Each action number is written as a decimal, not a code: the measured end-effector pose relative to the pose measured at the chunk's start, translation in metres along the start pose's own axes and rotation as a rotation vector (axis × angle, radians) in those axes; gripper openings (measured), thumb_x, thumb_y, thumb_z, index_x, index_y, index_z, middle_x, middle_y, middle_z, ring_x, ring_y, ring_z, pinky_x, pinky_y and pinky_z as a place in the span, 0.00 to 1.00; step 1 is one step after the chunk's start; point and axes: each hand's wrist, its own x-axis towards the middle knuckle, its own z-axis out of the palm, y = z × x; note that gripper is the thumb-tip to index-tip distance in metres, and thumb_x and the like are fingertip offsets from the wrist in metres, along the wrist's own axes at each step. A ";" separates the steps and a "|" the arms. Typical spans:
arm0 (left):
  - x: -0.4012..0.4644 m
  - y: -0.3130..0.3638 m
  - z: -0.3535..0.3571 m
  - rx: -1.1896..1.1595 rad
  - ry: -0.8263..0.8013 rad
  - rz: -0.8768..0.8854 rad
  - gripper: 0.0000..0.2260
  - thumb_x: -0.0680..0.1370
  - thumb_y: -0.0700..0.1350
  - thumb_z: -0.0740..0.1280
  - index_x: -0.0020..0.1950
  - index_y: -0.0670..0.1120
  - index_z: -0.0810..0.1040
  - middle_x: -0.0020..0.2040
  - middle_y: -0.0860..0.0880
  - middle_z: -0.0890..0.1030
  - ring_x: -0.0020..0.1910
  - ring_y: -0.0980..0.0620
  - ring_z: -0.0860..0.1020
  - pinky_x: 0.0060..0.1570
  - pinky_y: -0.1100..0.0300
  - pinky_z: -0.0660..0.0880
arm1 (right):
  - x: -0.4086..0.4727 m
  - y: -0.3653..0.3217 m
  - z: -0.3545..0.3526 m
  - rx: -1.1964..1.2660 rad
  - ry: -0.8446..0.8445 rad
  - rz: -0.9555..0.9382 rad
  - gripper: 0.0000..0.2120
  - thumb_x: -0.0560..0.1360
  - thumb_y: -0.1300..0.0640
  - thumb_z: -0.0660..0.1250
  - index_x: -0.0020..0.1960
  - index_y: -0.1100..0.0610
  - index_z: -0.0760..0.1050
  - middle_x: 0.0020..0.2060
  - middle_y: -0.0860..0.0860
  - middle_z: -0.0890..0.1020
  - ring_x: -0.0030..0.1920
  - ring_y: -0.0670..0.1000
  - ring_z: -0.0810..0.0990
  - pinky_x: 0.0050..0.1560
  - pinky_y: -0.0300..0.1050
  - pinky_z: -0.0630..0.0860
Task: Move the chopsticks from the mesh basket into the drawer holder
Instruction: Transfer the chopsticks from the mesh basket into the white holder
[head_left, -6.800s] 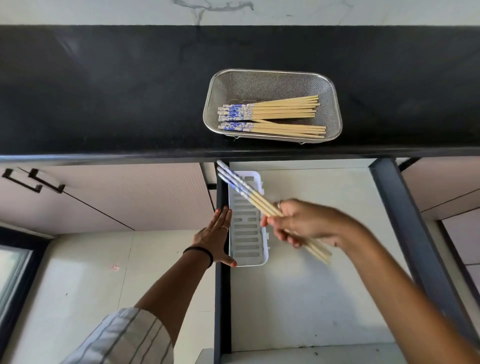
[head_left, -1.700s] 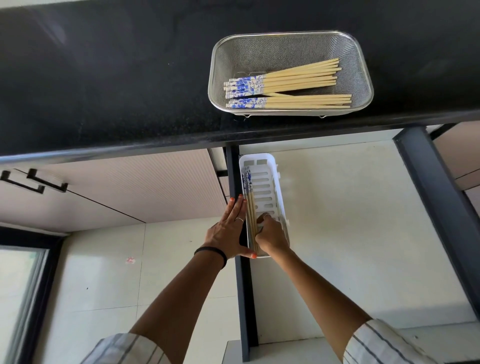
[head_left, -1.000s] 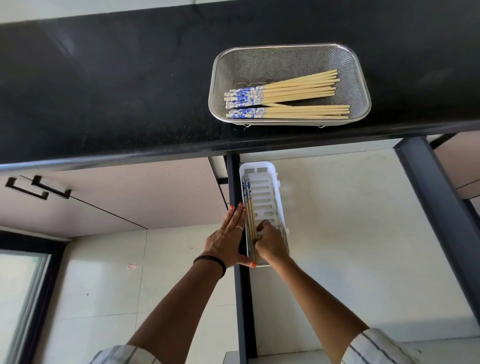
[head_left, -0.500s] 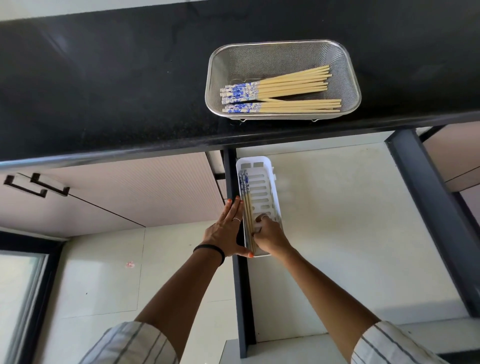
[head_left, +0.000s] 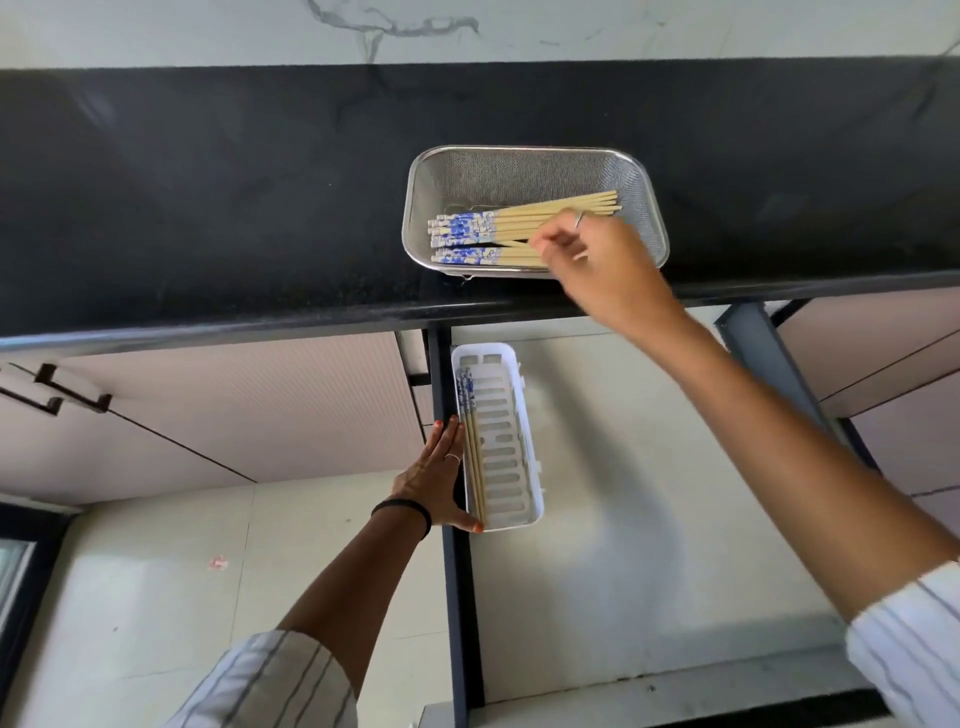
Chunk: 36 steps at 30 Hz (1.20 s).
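Pale floor tiles (head_left: 156, 597) fill the bottom of my view, with striped sleeves at both lower corners. Nearest in, my left hand (head_left: 434, 480) lies flat, fingers pressed together and pointing away from me, along the dark left rail of the open drawer (head_left: 649, 545), its thumb touching the near corner of the white slotted drawer holder (head_left: 511, 441). A black band sits on that wrist. A few chopsticks in the holder (head_left: 474, 457) lie lengthwise against its left wall, blue-patterned ends at the far end.

Farther out, the black countertop (head_left: 208, 208) runs across the frame, and the mesh basket (head_left: 519, 171) sits on it near its front edge. More chopsticks in the basket (head_left: 498, 228) lie crosswise, patterned ends to the left. My right hand (head_left: 597, 260) reaches over the basket's right half, fingertips (head_left: 540, 244) bunched down at the plain shafts; motion blur keeps me from telling whether they have actually closed on any. Beyond the counter is a pale marbled wall (head_left: 519, 26).
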 end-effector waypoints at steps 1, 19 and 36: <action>0.000 0.000 0.000 0.001 0.001 -0.003 0.61 0.64 0.58 0.78 0.77 0.44 0.34 0.78 0.48 0.35 0.76 0.49 0.34 0.75 0.55 0.45 | 0.012 0.005 -0.005 -0.077 0.011 0.023 0.09 0.76 0.62 0.63 0.50 0.60 0.81 0.44 0.54 0.84 0.40 0.46 0.76 0.40 0.27 0.69; 0.002 0.007 0.003 0.023 -0.016 -0.123 0.61 0.64 0.57 0.78 0.76 0.47 0.32 0.77 0.51 0.34 0.76 0.52 0.35 0.74 0.50 0.60 | 0.094 0.077 0.001 -0.621 -0.581 0.125 0.22 0.77 0.57 0.66 0.70 0.56 0.69 0.66 0.60 0.74 0.63 0.61 0.74 0.57 0.47 0.69; 0.005 0.014 0.001 0.051 -0.051 -0.173 0.62 0.63 0.56 0.79 0.76 0.46 0.32 0.78 0.50 0.35 0.76 0.50 0.35 0.75 0.49 0.56 | 0.012 0.024 -0.057 -0.167 -0.539 0.035 0.09 0.81 0.52 0.57 0.51 0.58 0.69 0.34 0.52 0.72 0.34 0.52 0.70 0.35 0.46 0.67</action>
